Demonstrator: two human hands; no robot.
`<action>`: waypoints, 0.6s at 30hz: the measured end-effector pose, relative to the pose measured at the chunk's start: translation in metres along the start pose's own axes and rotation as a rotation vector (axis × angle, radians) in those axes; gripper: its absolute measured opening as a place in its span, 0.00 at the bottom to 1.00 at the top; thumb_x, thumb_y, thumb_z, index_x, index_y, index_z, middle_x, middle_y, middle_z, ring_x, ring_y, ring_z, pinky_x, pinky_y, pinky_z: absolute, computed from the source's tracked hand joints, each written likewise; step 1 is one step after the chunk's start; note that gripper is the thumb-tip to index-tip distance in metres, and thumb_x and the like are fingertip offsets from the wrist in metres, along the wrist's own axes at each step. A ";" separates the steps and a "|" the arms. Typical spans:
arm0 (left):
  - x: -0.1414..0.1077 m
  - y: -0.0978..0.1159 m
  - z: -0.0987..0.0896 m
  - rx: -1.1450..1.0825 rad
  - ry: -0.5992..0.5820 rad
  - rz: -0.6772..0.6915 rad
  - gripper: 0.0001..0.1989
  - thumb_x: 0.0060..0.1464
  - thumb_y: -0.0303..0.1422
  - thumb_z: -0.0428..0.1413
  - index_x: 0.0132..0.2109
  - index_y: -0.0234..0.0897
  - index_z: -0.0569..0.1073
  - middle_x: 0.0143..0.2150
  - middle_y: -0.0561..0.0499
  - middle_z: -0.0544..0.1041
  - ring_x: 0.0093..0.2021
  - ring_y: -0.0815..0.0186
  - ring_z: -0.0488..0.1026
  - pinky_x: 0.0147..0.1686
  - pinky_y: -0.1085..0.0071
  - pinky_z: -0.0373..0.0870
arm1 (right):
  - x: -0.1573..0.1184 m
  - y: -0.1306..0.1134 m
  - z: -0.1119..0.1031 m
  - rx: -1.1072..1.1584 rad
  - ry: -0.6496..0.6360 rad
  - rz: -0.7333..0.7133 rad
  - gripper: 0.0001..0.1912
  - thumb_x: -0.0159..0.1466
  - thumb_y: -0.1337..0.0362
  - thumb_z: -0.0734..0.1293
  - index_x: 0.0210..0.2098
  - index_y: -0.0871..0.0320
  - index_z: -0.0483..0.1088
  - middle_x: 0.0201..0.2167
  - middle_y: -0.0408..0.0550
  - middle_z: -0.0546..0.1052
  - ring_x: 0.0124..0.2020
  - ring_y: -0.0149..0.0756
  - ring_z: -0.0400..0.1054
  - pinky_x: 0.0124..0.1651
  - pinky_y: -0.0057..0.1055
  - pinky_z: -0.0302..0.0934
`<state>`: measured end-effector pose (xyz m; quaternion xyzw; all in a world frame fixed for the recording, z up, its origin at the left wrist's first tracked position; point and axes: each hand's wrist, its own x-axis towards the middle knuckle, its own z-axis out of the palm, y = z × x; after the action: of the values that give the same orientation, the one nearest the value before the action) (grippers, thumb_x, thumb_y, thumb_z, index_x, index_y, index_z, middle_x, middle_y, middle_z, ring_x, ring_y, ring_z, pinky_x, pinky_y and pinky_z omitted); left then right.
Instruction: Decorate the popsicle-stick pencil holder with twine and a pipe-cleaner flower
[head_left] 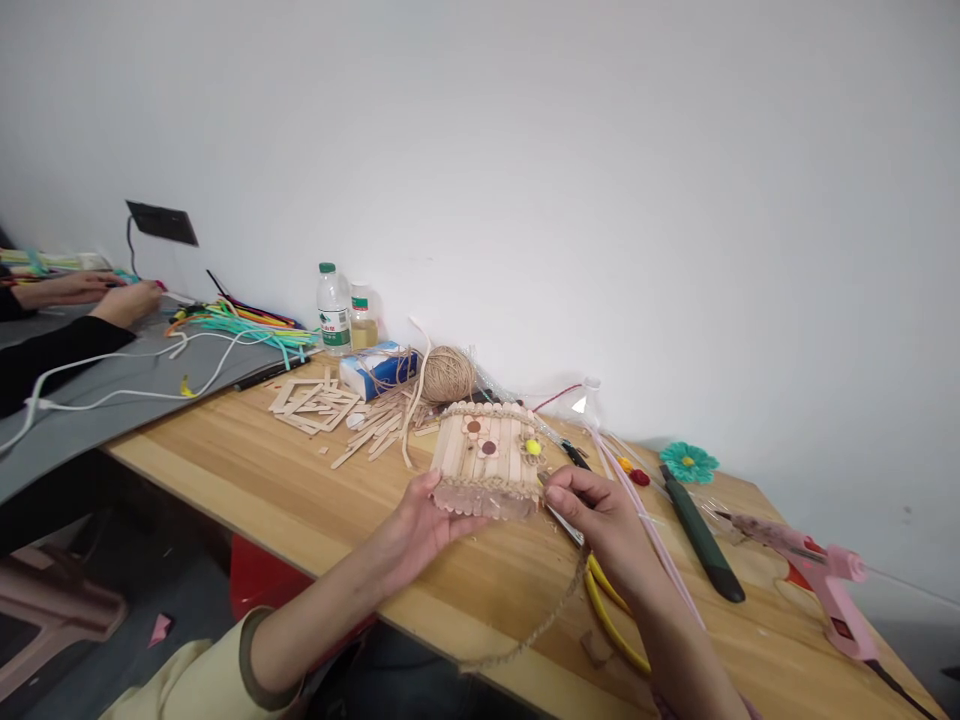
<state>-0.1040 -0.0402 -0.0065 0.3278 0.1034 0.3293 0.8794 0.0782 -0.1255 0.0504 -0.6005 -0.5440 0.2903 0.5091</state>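
Note:
A holder covered in wooden craft sticks (457, 450) lies tilted on its side, its clear plastic end toward me. Small flowers with brown and yellow centres decorate it, and braided twine runs along both edges. My left hand (420, 525) grips it from below and the left, thumb on the near side. Close to its right lower corner, my right hand (592, 500) is closed in a pinch on the braided twine. The loose length of braided twine (536, 635) hangs below that hand toward the table edge. Yellow-handled scissors (600, 600) lie partly hidden under my right hand.
Behind the holder sit a twine ball (448, 374), loose craft sticks (382, 425), a tissue pack (375, 370) and two bottles (334, 310). At right lie a green cutter (701, 535), a pink glue gun (814, 570) and a teal flower (688, 461). Another person's hands (131, 303) work at far left.

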 end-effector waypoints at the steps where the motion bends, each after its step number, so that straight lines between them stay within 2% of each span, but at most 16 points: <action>1: -0.001 0.000 0.001 0.000 -0.001 -0.005 0.28 0.54 0.42 0.55 0.59 0.36 0.64 0.52 0.43 0.75 0.53 0.55 0.70 0.53 0.59 0.66 | 0.000 0.000 0.000 0.006 -0.002 0.001 0.24 0.51 0.41 0.68 0.19 0.58 0.66 0.18 0.39 0.60 0.22 0.29 0.51 0.26 0.28 0.47; 7: -0.002 0.001 0.005 0.025 0.005 0.016 0.29 0.51 0.44 0.58 0.57 0.35 0.67 0.51 0.43 0.76 0.53 0.56 0.70 0.52 0.61 0.67 | -0.001 0.001 -0.001 0.040 -0.028 0.000 0.25 0.52 0.42 0.68 0.19 0.58 0.64 0.18 0.39 0.58 0.22 0.29 0.49 0.26 0.27 0.45; 13: -0.005 0.001 0.005 0.145 0.062 0.186 0.33 0.46 0.43 0.62 0.59 0.41 0.64 0.54 0.45 0.74 0.55 0.53 0.69 0.53 0.58 0.66 | -0.001 0.004 -0.002 0.047 -0.057 -0.005 0.23 0.53 0.43 0.68 0.20 0.57 0.64 0.18 0.39 0.59 0.22 0.29 0.50 0.26 0.27 0.46; 18: -0.007 0.003 0.001 0.198 0.039 0.279 0.36 0.42 0.42 0.63 0.59 0.42 0.64 0.55 0.45 0.72 0.56 0.51 0.67 0.56 0.55 0.63 | -0.001 0.002 -0.001 0.025 -0.050 -0.020 0.23 0.53 0.44 0.68 0.19 0.57 0.64 0.18 0.38 0.58 0.22 0.29 0.49 0.25 0.27 0.46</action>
<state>-0.1101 -0.0433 -0.0039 0.4177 0.1060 0.4426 0.7863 0.0798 -0.1261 0.0487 -0.5812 -0.5587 0.3070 0.5057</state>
